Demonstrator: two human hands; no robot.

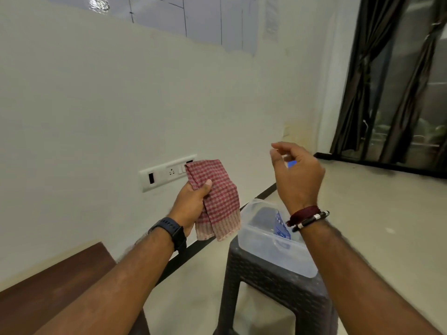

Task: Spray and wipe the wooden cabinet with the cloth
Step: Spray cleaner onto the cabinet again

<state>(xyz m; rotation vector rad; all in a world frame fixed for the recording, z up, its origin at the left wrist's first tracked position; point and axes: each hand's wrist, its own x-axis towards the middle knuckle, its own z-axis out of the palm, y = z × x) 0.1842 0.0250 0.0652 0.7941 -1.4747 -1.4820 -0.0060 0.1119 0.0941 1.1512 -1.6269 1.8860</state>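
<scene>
Holding cloth bunched in our left hand, frame centre | right hand raised, fingers curled loosely, contents unclear | wooden cabinet lower left | risk: sprayer unlocated; dry wiping may streak wood.

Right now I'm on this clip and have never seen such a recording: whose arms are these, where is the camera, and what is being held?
There is no machine here. A person wears one wide-angle camera on the head, so both arms reach in from below. The left hand, with a dark watch on its wrist, grips a red checked cloth. The right hand, with bracelets on its wrist, is raised with fingers curled; something small and blue shows behind it, too hidden to name. Below it a clear plastic container sits on a dark stool. The brown wooden cabinet is at lower left, against the wall.
</scene>
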